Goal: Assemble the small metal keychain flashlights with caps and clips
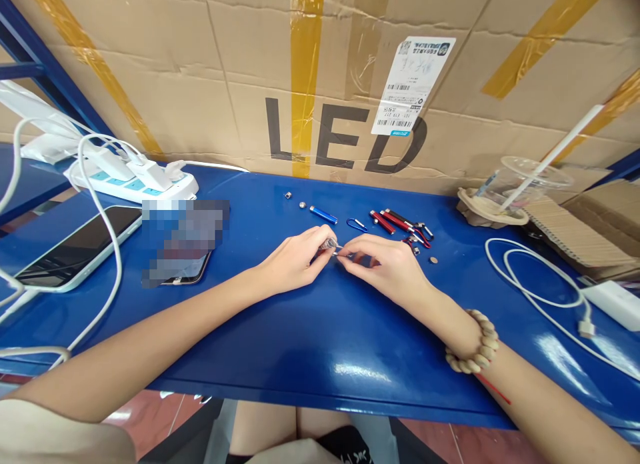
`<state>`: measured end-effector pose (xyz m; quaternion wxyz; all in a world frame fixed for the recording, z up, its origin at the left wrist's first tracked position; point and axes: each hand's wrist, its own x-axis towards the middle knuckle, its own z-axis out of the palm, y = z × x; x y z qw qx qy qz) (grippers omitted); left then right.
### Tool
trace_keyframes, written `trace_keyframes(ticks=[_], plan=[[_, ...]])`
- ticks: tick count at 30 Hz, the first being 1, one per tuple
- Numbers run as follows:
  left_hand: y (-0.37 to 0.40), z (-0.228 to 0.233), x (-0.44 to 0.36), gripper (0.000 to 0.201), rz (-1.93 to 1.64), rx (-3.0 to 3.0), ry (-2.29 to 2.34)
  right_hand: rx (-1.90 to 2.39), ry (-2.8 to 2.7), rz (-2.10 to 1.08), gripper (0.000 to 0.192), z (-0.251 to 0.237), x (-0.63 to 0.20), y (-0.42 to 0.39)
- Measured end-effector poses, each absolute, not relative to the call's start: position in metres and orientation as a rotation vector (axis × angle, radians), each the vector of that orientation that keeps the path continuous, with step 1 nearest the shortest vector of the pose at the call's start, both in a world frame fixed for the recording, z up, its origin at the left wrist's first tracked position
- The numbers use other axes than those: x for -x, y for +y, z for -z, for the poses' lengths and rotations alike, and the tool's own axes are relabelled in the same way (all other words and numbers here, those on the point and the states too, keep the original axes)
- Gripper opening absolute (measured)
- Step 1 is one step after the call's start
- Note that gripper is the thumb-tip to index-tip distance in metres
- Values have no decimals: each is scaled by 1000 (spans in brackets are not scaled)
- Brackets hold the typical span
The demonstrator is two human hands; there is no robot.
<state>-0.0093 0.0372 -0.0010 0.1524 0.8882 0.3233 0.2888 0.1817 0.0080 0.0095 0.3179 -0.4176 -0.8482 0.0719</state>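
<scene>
My left hand (300,257) is closed around a small silver metal piece (330,243) whose end pokes out past the fingers. Facing it, my right hand (387,259) pinches at something thin against that piece; the fingertips hide most of it. Just beyond the hands lie a blue metal tube (323,215) and a blue carabiner (357,225). To their right sit red tubes (382,222), a black one and more small clips in a cluster. Small silver caps (303,205) rest behind the left hand, and a round coin-like disc (433,259) lies right of the cluster.
On the left are a power strip (130,181) with plugs and cables, a white-edged phone (80,244) and a second, blurred device (193,244). A plastic cup (520,181) with a straw and a coiled white cable (540,287) stand right. A large cardboard box (240,64) walls the back.
</scene>
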Motion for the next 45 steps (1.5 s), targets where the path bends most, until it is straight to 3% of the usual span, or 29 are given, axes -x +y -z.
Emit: trace_keyframes(ticks=[6, 22, 45], plan=[[37, 1, 11, 10, -899, -2508, 916, 1108, -2252, -53, 28, -7, -182, 8], [36, 1, 10, 11, -815, -2565, 827, 1067, -2473, 313, 26, -6, -174, 3], [30, -9, 13, 17, -752, -2423, 792, 1085, -2352, 167, 26, -8, -177, 5]])
